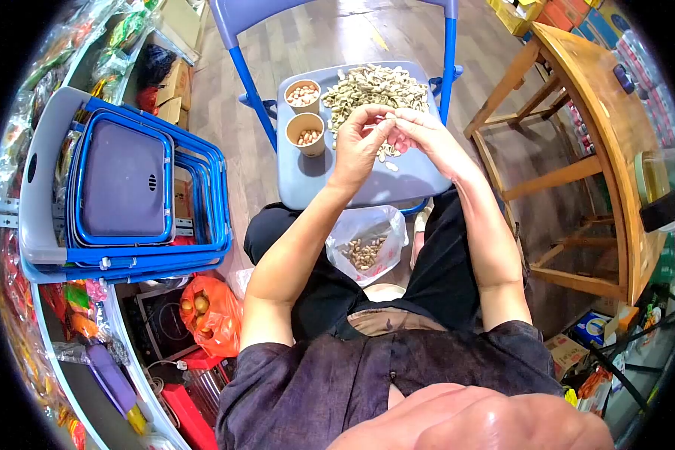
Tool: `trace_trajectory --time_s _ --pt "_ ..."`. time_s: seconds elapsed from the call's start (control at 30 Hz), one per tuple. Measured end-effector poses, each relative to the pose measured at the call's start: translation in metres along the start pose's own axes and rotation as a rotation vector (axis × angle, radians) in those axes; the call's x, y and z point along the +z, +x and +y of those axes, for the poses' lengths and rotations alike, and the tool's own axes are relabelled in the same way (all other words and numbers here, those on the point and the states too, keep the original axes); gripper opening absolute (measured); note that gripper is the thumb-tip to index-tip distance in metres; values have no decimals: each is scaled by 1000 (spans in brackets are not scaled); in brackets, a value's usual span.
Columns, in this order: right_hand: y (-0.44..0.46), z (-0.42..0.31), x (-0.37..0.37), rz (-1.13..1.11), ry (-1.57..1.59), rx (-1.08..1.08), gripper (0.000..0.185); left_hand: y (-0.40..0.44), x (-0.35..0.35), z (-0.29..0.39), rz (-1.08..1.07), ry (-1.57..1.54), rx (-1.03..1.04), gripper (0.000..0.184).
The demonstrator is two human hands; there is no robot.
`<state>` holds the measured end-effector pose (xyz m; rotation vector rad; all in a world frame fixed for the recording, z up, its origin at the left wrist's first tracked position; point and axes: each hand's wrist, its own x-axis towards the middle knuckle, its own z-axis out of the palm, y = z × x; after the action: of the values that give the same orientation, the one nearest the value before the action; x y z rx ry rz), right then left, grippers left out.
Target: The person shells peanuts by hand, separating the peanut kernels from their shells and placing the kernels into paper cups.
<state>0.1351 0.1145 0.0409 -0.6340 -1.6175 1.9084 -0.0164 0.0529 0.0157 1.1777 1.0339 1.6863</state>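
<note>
My left hand point(363, 141) and my right hand point(423, 135) meet fingertip to fingertip above the seat of a blue-grey folding chair point(307, 180). Both are closed in a pinch, and whatever sits between the fingers is too small and too covered to make out. Just beyond them spreads a heap of peanuts in their shells point(375, 86), with a few loose ones near the front of the seat. To the left of my hands stand two paper cups, the far cup point(303, 107) and the near cup point(306, 142), both holding reddish shelled peanuts.
Below the seat, between my legs, an open plastic bag point(341, 251) holds small brownish pieces. Folded blue chairs point(127, 180) lean at left, near an orange bag point(221, 326). A wooden table point(570, 82) stands at right. Shelves with packets line the left side.
</note>
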Motion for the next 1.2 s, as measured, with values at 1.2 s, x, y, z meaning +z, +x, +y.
trace_trajectory --time_s 1.2 --pt "20 28 4 25 -447 -75 36 -5 -25 1 40 652 181 14"
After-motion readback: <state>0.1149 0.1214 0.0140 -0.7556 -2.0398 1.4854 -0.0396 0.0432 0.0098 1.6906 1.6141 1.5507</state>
